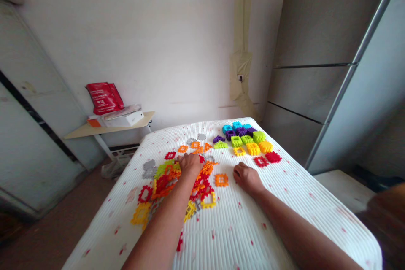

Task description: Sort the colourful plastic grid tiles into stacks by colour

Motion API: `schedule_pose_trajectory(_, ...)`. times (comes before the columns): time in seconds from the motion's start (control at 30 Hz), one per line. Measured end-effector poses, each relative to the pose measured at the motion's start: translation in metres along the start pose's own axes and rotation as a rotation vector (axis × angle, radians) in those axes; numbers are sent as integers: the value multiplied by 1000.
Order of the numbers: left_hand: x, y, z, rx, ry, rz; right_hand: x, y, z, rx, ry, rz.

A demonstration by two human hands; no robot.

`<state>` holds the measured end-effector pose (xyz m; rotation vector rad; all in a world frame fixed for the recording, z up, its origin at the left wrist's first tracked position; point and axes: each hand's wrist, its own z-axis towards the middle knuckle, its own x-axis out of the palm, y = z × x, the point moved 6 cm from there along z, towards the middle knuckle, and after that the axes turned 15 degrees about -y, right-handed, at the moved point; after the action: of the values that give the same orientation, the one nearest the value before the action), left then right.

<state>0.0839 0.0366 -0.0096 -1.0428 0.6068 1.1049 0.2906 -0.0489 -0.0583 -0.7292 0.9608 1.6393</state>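
My left hand [190, 164] lies palm down on a loose heap of interlocking plastic lattice pieces [164, 185] in red, orange, yellow and grey. Its fingers hide whatever is directly beneath them. My right hand [247, 178] rests loosely curled on the white ribbed mattress [240, 228], with an orange square piece [221, 180] just to its left. Farther back, stacked blocks of the same pieces stand in colour groups [245, 141]: blue, purple, lime, yellow and red. Small orange and grey pieces [193, 145] lie between these groups and the heap.
The mattress has red flecks and a rounded far corner. A side table [109, 130] with a red bag and white box stands beyond it at the left. Walls and a tall grey panel border the right, and a brown floor shows at the left.
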Motion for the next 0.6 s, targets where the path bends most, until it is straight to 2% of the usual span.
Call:
schedule_pose_trajectory(0.23, -26, 13, 0, -163, -44, -367, 0, 0, 0, 9, 7, 6)
schedule_pose_trajectory(0.37, -38, 21, -21, -281, -37, -728, 0, 0, 0, 6, 8, -7)
schedule_pose_trajectory(0.5, -32, 23, -57, -605, 50, -1431, -1, 1, 0, 3, 8, -14)
schedule_pose_trajectory(0.53, -28, 23, -65, -669, 72, -1517, -1, 1, 0, 4, 10, -16)
schedule_pose_trajectory(0.6, -22, 26, -77, -725, 62, -1483, -1, 1, 1, 10, 13, -18)
